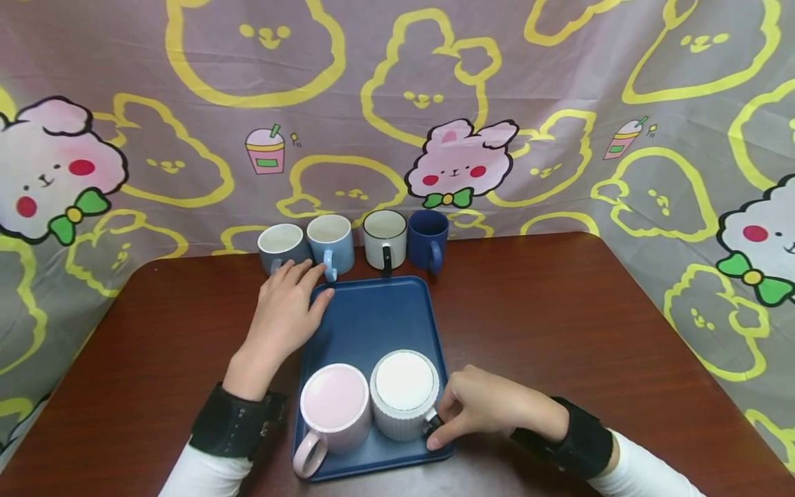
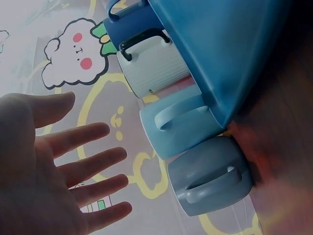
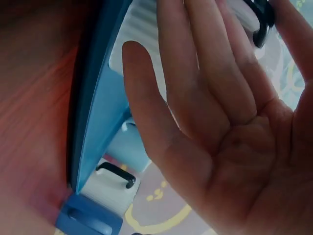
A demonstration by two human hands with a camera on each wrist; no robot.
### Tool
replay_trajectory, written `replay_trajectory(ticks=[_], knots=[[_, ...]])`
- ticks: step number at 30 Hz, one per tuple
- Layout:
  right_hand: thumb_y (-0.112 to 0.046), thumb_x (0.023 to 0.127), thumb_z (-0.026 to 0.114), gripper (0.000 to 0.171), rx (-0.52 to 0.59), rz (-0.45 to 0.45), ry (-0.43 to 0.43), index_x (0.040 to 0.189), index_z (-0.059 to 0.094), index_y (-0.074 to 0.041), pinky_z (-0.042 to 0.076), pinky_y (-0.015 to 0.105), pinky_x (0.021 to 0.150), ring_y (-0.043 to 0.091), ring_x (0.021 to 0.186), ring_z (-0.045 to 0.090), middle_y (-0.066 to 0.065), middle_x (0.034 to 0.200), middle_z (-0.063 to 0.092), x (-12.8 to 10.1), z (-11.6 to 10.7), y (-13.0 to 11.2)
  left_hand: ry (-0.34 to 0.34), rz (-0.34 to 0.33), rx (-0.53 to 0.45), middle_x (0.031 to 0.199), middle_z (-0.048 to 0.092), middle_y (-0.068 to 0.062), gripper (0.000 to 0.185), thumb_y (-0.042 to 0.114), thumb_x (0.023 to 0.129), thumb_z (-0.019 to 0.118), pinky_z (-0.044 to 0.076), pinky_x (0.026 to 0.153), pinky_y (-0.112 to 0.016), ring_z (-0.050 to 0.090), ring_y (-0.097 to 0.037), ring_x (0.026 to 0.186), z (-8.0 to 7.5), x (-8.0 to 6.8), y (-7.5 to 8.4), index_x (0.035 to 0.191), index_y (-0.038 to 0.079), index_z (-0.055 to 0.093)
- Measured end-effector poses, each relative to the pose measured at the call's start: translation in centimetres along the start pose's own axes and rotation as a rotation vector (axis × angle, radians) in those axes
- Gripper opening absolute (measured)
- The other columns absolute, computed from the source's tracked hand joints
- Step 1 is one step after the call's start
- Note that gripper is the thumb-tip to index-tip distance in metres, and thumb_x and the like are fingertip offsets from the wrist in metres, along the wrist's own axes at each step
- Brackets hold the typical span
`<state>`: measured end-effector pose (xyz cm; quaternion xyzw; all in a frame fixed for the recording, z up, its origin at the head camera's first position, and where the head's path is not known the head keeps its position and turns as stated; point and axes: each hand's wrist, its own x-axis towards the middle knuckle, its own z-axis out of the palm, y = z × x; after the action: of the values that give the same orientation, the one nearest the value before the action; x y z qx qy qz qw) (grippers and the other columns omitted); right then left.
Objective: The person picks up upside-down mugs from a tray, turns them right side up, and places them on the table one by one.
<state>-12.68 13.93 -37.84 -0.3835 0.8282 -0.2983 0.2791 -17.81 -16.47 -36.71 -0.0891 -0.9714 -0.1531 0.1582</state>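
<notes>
Your right hand (image 1: 481, 411) pinches black handle of white ribbed mug (image 1: 404, 393), mug standing on near end of blue tray (image 1: 373, 317), touching pink mug (image 1: 332, 411) on its left. Your left hand (image 1: 286, 310) released, fingers straight, resting at tray's far left corner, fingertips near light blue mug (image 1: 331, 244). Grey mug (image 1: 281, 247), white mug (image 1: 385, 238), dark blue mug (image 1: 428, 238) complete row behind tray on table (image 1: 590, 331).
</notes>
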Motion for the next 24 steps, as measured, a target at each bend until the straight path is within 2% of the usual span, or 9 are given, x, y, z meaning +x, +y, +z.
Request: replay_trajectory(ticks=[2, 8, 13, 16, 19, 24], knots=[[-0.042, 0.080, 0.072, 0.047, 0.009, -0.001, 0.009, 0.052, 0.044, -0.016, 0.018, 0.016, 0.045, -0.003, 0.045, 0.022, -0.016, 0.049, 0.029, 0.01, 0.10, -0.05, 0.000, 0.001, -0.002, 0.141, 0.043, -0.024, 0.049, 0.028, 0.094, 0.057, 0.023, 0.107, -0.064, 0.030, -0.046, 0.135, 0.01, -0.02, 0.03, 0.136, 0.004, 0.049], [-0.039, 0.080, 0.073, 0.042, 0.052, 0.048, 0.050, 0.053, 0.050, -0.018, 0.019, 0.017, 0.044, -0.002, 0.045, 0.025, -0.015, 0.049, 0.033, 0.00, 0.06, -0.49, -0.002, 0.006, 0.000, 0.140, 0.044, -0.024, 0.050, 0.029, 0.094, 0.057, 0.025, 0.106, -0.064, 0.031, -0.046, 0.134, 0.20, -0.08, 0.05, 0.136, 0.004, 0.049], [-0.036, 0.079, 0.075, 0.040, 0.033, 0.081, 0.079, 0.053, 0.050, -0.018, 0.018, 0.017, 0.044, -0.001, 0.045, 0.026, -0.015, 0.048, 0.034, 0.03, 0.17, -0.76, -0.011, 0.007, 0.005, 0.140, 0.045, -0.025, 0.050, 0.029, 0.094, 0.057, 0.026, 0.106, -0.064, 0.032, -0.046, 0.134, 0.37, -0.18, 0.08, 0.135, 0.003, 0.049], [-0.034, 0.079, 0.075, 0.035, 0.024, 0.105, 0.088, 0.054, 0.056, -0.019, 0.019, 0.017, 0.044, -0.001, 0.046, 0.028, -0.015, 0.047, 0.036, -0.03, 0.13, -0.79, -0.015, 0.002, 0.003, 0.140, 0.045, -0.025, 0.050, 0.029, 0.094, 0.057, 0.026, 0.105, -0.065, 0.031, -0.046, 0.134, 0.47, -0.20, 0.03, 0.135, 0.003, 0.049], [-0.033, 0.080, 0.075, 0.027, 0.030, 0.133, 0.086, 0.059, 0.064, -0.021, 0.021, 0.018, 0.044, 0.000, 0.047, 0.032, -0.013, 0.048, 0.040, -0.18, -0.06, -0.77, -0.020, -0.003, 0.004, 0.140, 0.044, -0.025, 0.050, 0.029, 0.094, 0.057, 0.026, 0.105, -0.065, 0.031, -0.046, 0.134, 0.48, -0.17, 0.00, 0.136, 0.003, 0.049], [-0.029, 0.082, 0.073, 0.020, 0.048, 0.138, 0.074, 0.065, 0.069, -0.020, 0.024, 0.017, 0.045, 0.001, 0.049, 0.035, -0.008, 0.054, 0.058, -0.30, -0.56, -0.62, -0.032, -0.006, 0.012, 0.140, 0.045, -0.025, 0.050, 0.029, 0.094, 0.057, 0.026, 0.105, -0.065, 0.031, -0.047, 0.134, 0.43, -0.13, -0.06, 0.136, 0.004, 0.049]])
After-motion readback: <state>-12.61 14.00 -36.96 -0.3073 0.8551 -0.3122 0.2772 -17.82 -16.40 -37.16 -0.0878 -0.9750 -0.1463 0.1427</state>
